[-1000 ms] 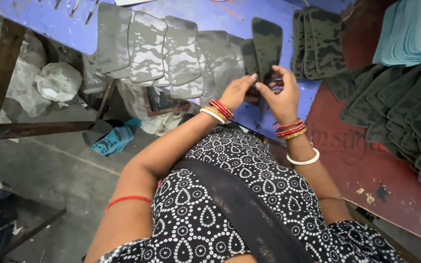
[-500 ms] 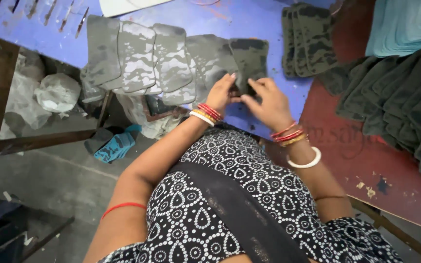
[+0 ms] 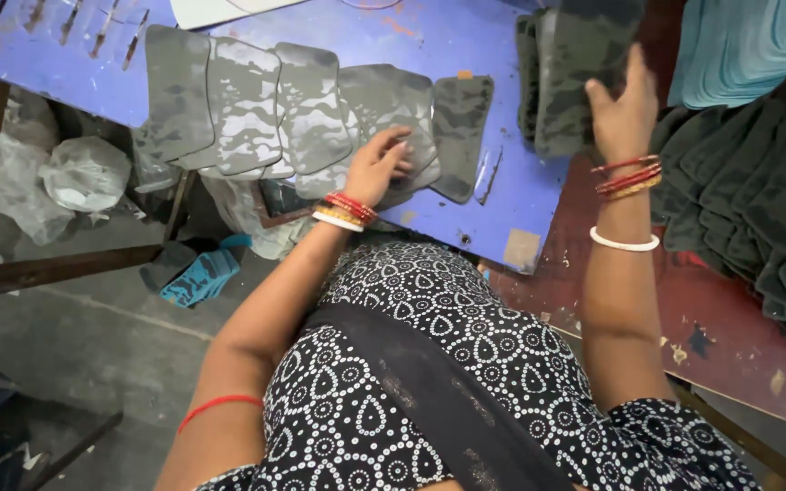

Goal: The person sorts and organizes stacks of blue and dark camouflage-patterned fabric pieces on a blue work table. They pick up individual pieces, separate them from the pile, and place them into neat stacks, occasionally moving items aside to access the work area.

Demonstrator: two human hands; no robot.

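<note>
Half a second ago both hands worked close together at the end of the row; now the right hand point(image 3: 623, 102) has gone up and to the right, onto the stack of camouflage pieces point(image 3: 564, 77) at the far edge of the blue table point(image 3: 511, 195), while the left hand point(image 3: 380, 166) has stayed on the row.

The left hand lies flat and open, its fingers spread on the overlapping row of camouflage fabric pieces point(image 3: 293, 114), which runs along the near edge of the table. The right hand has its fingers on top of the stack and the thumb at the side — it seems to pinch the top piece, but whether the grip is closed I cannot tell.

The pieces look thin, light and soft, a little stiff at the rounded edges, not fragile and not slippery. A single piece should lift best by a corner or a short edge, pinched between thumb and fingers — a grip in the middle would likely take two layers together. The flat palm is a good way to keep the row from sliding.

To the right, dark green folded cloths point(image 3: 757, 209) lie on the brown table point(image 3: 711, 336).
</note>
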